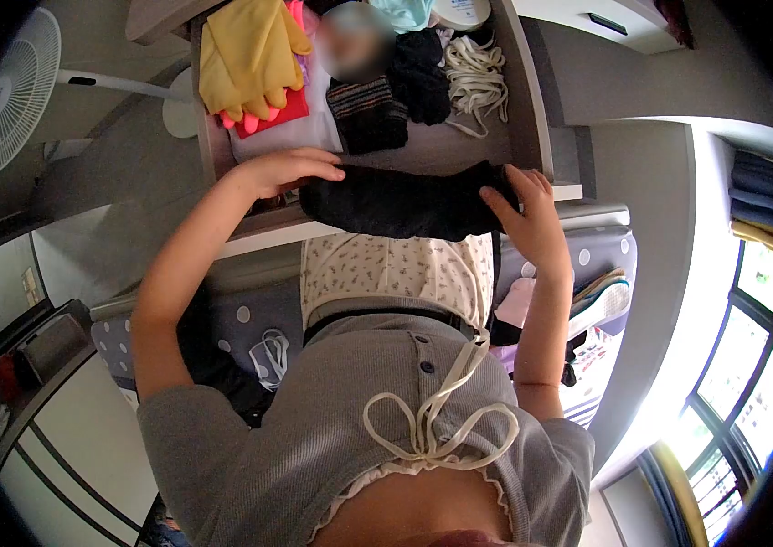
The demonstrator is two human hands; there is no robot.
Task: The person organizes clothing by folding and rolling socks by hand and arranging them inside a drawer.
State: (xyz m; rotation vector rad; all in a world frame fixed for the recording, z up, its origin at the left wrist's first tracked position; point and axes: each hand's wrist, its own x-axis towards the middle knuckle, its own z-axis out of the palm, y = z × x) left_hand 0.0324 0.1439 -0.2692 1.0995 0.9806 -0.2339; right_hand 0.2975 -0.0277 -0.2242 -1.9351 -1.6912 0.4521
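Our grey top (332, 383) lies nearest; beyond, our left hand (291, 171) and right hand (530, 205) grasp opposite ends of a black cloth (405, 201) at the drawer (527, 114) front. We seem to be straightening it; folding would call for joining those ends.

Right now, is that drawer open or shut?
The drawer is open: yellow gloves and white cord show inside; left hand and right hand hold black cloth over its front.
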